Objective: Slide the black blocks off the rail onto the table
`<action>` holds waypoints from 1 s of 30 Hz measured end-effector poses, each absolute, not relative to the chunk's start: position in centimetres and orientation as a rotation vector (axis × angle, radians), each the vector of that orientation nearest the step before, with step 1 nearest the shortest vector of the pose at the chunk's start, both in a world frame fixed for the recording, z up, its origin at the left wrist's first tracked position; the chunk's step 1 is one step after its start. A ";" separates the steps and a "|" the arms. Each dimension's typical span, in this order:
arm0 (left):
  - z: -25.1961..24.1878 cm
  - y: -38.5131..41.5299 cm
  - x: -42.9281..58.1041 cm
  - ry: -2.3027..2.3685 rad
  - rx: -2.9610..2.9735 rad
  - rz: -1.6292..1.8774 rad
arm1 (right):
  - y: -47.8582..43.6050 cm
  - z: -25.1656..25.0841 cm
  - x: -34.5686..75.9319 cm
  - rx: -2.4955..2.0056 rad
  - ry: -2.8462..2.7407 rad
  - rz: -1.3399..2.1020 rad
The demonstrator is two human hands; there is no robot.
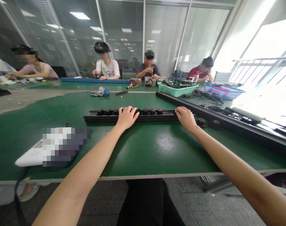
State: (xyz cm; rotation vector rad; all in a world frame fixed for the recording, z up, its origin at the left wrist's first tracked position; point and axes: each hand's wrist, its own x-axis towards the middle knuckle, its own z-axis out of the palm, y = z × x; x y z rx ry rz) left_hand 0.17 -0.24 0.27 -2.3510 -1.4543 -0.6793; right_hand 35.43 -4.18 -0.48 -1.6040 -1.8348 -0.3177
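Observation:
A long black rail [103,118] lies across the green table [143,150], with a row of several dark round parts [107,111] seated along its top. My left hand [127,116] is curled over the rail near its middle, fingers wrapped on the top edge. My right hand [185,116] grips the rail's right end, fingers bent over it. Both arms reach far forward over the table.
A white device with a blurred patch [53,147] sits at the near left. Longer black rails [227,121] run along the right side. A green basket [177,88], a blue basket [224,91] and a cloth [100,92] lie farther back. Several people sit at the far edge.

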 end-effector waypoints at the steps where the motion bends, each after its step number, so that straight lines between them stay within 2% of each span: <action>1: 0.3 -0.2 0.2 -1.454 -2.350 -0.677 | -4.2 -0.5 35.4 -1.604 -1.834 -0.318; 30: 0.2 -0.1 0.1 -1.441 -2.349 -0.699 | -4.2 -0.6 35.5 -1.609 -1.821 -0.332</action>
